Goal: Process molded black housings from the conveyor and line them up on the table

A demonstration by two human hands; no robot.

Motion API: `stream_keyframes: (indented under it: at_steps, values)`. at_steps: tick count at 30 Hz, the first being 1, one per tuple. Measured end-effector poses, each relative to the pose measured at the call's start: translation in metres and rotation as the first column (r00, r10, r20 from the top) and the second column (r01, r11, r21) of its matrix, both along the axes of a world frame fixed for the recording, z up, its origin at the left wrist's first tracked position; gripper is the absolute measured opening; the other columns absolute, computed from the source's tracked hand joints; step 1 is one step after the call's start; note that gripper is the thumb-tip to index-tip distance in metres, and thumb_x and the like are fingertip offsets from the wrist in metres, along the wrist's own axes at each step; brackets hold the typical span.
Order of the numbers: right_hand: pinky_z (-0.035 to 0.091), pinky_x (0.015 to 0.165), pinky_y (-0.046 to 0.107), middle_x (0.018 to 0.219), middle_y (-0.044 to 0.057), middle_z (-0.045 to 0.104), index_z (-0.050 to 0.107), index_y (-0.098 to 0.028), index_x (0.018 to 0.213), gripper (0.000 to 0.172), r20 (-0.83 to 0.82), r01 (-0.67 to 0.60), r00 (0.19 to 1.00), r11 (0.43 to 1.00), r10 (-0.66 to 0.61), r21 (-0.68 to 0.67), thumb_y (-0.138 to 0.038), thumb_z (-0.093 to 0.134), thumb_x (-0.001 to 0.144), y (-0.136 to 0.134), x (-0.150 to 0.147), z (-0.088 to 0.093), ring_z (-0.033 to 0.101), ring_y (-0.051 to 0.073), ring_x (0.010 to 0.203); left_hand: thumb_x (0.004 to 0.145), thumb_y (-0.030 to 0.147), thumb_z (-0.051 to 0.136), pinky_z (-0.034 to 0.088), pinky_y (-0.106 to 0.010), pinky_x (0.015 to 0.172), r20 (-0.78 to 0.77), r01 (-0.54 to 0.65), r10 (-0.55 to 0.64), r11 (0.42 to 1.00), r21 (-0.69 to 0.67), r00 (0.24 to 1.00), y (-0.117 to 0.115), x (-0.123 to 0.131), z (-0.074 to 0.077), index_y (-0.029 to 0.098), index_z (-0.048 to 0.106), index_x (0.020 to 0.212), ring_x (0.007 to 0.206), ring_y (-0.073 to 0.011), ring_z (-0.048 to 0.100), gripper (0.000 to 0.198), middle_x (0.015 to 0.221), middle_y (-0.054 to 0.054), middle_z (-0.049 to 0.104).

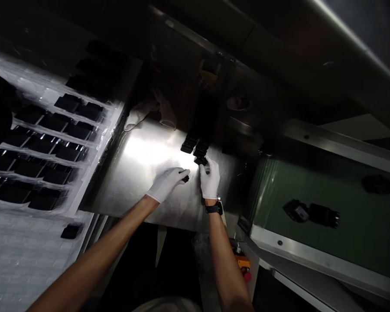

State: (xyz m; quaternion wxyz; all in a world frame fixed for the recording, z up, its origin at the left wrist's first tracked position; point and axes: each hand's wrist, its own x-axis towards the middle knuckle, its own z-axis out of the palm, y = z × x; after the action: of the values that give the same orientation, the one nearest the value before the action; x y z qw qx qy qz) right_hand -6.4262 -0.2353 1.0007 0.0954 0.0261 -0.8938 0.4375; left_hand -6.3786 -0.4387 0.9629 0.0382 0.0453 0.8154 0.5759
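My left hand (168, 183), in a white glove, is closed with a small black piece (186, 178) at its fingertips, just over the metal worktop (139, 195). My right hand (210, 178), also gloved, has its thumb and fingers around a black block-shaped part (200, 160). That part lies at the near end of two rows of similar black parts (188, 144), which run back into shadow. What kind of parts these are is too dark to tell.
Left of the worktop, a clear plastic tray (68, 190) holds rows of black parts. A loose pair of white gloves (149, 112) lies behind my left hand. To the right runs a green conveyor belt (351, 190) carrying black items. An orange box with a red button (245, 264) sits below.
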Motion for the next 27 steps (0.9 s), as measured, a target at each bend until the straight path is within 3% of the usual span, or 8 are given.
stream_keyframes:
  at_steps: [4,10,15,17,19,21,24,27]
  values:
    - [0.06,0.104,0.037,0.135,0.011,0.07,0.07,-0.02,0.136,0.038,0.017,0.083,0.996,0.996,-0.083,-0.033,-0.035,0.064,0.101,0.001,-0.009,-0.002,0.07,0.019,0.103,0.099,0.018,0.071,0.053,-0.042,0.097,-0.139,0.005,-0.047,0.958,-0.286,0.989,0.028,-0.03,0.005,0.033,0.07,0.149,0.108,-0.0336,0.069,0.052,0.129,-0.011,0.078]
    - [0.061,0.107,0.039,0.129,0.011,0.071,0.066,-0.02,0.123,0.023,0.083,0.165,0.984,0.984,-0.159,-0.066,-0.028,0.058,0.103,-0.012,0.007,0.012,0.073,0.02,0.109,0.097,0.01,0.068,0.059,-0.038,0.101,-0.069,-0.122,0.117,0.989,-0.079,0.991,0.047,-0.047,0.003,0.025,0.058,0.162,0.117,-0.0278,0.069,0.068,0.146,-0.015,0.068]
    - [0.061,0.113,0.047,0.127,0.004,0.077,0.076,-0.038,0.13,0.027,0.053,0.024,0.998,1.0,-0.025,0.011,-0.03,0.058,0.111,-0.002,0.112,0.118,0.074,0.025,0.121,0.097,0.011,0.065,0.064,-0.031,0.086,0.021,-0.193,0.192,0.981,0.022,0.981,0.057,-0.04,-0.001,0.028,0.057,0.162,0.107,-0.0214,0.071,0.067,0.142,-0.011,0.064]
    - [0.062,0.108,0.051,0.126,0.003,0.078,0.077,-0.044,0.13,0.029,-0.098,0.141,0.987,0.98,-0.128,0.143,-0.029,0.062,0.11,0.03,0.141,0.174,0.075,0.026,0.117,0.097,0.018,0.07,0.066,-0.035,0.088,0.048,-0.251,0.25,0.968,0.013,0.967,0.059,-0.029,0.006,0.028,0.055,0.162,0.111,-0.0227,0.072,0.067,0.147,-0.012,0.061]
    - [0.059,0.111,0.057,0.128,0.007,0.078,0.078,-0.039,0.132,0.027,-0.313,0.424,0.887,0.866,-0.339,0.265,-0.034,0.062,0.111,0.078,0.147,0.217,0.074,0.029,0.118,0.1,0.029,0.073,0.067,-0.041,0.099,0.022,-0.339,0.34,0.941,-0.01,0.94,0.064,-0.012,0.021,0.026,0.053,0.162,0.116,-0.0248,0.072,0.065,0.151,-0.014,0.059]
    - [0.057,0.11,0.063,0.13,0.015,0.076,0.076,-0.029,0.138,0.037,-0.312,0.51,0.859,0.721,-0.406,0.468,-0.048,0.062,0.11,0.127,0.134,0.238,0.073,0.035,0.12,0.106,0.039,0.068,0.064,-0.047,0.107,-0.073,-0.417,0.415,0.909,-0.01,0.907,0.073,0.006,0.044,0.023,0.052,0.161,0.12,-0.027,0.071,0.06,0.15,-0.016,0.058]
    - [0.061,0.089,0.058,0.13,0.021,0.072,0.073,-0.023,0.145,0.06,-0.136,0.4,0.885,0.58,-0.444,0.709,-0.065,0.068,0.102,0.17,0.106,0.234,0.075,0.038,0.101,0.113,0.043,0.056,0.063,-0.054,0.11,-0.209,-0.395,0.397,0.917,0.053,0.894,0.096,0.029,0.089,0.02,0.061,0.152,0.12,-0.0298,0.069,0.046,0.137,-0.016,0.064]
    - [0.059,0.074,0.048,0.134,0.02,0.067,0.071,-0.024,0.141,0.059,-0.041,0.327,0.876,0.53,-0.48,0.782,-0.063,0.073,0.097,0.179,0.092,0.215,0.071,0.031,0.085,0.115,0.042,0.051,0.064,-0.053,0.107,-0.254,-0.221,0.248,0.966,0.133,0.935,0.125,0.042,0.135,0.024,0.068,0.143,0.112,-0.0281,0.071,0.038,0.124,-0.012,0.07]
